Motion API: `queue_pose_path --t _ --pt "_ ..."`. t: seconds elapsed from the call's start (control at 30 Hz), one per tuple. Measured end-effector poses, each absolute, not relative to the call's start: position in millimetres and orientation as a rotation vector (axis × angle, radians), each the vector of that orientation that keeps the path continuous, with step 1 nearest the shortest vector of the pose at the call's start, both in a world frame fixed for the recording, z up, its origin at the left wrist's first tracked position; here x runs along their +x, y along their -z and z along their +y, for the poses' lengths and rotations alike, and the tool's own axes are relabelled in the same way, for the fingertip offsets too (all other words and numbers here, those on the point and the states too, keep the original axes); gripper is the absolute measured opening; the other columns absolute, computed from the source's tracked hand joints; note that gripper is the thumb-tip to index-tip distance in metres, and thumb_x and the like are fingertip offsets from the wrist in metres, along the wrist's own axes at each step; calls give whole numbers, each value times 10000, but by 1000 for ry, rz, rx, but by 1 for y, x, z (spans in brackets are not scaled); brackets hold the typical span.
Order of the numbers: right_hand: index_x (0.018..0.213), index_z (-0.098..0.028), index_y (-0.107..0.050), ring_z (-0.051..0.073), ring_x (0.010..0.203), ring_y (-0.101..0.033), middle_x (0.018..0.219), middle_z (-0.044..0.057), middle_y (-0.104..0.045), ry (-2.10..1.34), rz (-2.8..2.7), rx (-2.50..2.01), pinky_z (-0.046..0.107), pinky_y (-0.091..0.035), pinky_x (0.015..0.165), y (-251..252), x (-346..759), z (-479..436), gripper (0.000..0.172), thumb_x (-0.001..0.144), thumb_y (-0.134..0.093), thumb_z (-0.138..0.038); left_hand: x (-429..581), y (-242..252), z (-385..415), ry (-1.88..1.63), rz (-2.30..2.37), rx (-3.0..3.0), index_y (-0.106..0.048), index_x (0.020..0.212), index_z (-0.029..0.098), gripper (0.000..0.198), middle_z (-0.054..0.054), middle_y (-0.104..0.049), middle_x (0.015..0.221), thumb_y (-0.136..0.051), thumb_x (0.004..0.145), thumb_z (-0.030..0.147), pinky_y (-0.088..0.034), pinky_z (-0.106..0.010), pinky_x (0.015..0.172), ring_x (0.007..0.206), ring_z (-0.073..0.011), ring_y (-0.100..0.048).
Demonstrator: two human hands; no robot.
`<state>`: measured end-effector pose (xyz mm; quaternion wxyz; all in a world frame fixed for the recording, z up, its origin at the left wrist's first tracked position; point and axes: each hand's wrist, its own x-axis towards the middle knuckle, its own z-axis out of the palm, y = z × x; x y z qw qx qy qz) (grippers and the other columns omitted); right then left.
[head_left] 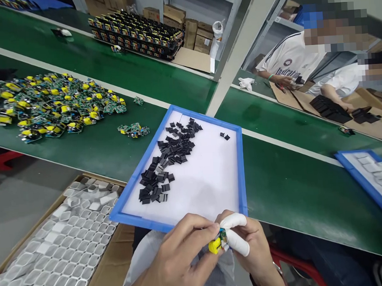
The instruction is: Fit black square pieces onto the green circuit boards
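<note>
Close to my body, just past the near rim of the blue-framed tray (241, 170), both my hands grip one small circuit board (223, 236) with a yellow block on it. My left hand (187, 246) pinches it between thumb and fingers from the left. On the other side, my right hand (249, 243) holds it with thumb and forefinger, which wear white finger covers. The fingers hide part of the board. Many small black plastic pieces (176, 148) lie along the tray's left side, and a few black pieces (224, 136) sit near its far right corner.
A heap of circuit boards (55, 104) spreads over the green bench (296, 175) at left. Below it stands a carton of white housings (70, 236). Stacked black trays (135, 34) hold more boards. Co-workers (292, 63) work across the bench; another blue tray (357, 167) is at right.
</note>
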<state>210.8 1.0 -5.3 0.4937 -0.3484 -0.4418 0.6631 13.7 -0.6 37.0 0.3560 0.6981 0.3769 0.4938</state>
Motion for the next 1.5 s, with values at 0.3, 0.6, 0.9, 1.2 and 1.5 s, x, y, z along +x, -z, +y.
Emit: queue_pose_path --t 0.3,0.6,0.9,1.2,1.5 --pt "897 -259 -839 141 659 -664 751 13 -738 -1751 -764 -887 245 -561 644 5 201 7 176 741 -921 -260 10 -35 1 -1242 949 1774 -655 1232 195 433 -52 -665 1075 -706 855 -10 -605 -224 829 954 -139 -699" --pt "1180 -273 -770 137 750 -701 839 14 -743 -1787 -623 -964 220 -587 725 -1 194 3 411 792 -880 -190 7 -23 3 -1269 1074 1751 -662 1236 217 438 -39 -667 1080 -728 849 23 -606 -242 824 972 -142 -693" --pt "1207 -292 -747 215 949 -649 1041 61 -652 -1646 -1040 -944 391 -561 920 -10 194 -4 326 892 -783 -218 11 -33 9 -1318 1178 1755 -689 1142 193 334 -26 -701 977 -721 848 37 -632 -201 700 797 -113 -724" --pt "1227 -337 -720 185 901 -613 1009 31 -607 -1502 -1102 -934 350 -528 854 -8 183 -6 392 902 -750 -119 11 -32 5 -1263 1256 1834 -686 1126 175 338 -28 -691 975 -712 830 13 -628 -202 740 832 -117 -727" --pt "1226 -313 -749 201 895 -606 984 49 -620 -1465 -1215 -909 331 -529 789 -13 187 -1 392 880 -777 -132 16 -24 1 -1390 1218 1959 -659 1171 158 408 -68 -685 1046 -703 826 -55 -631 -238 835 983 -156 -720"
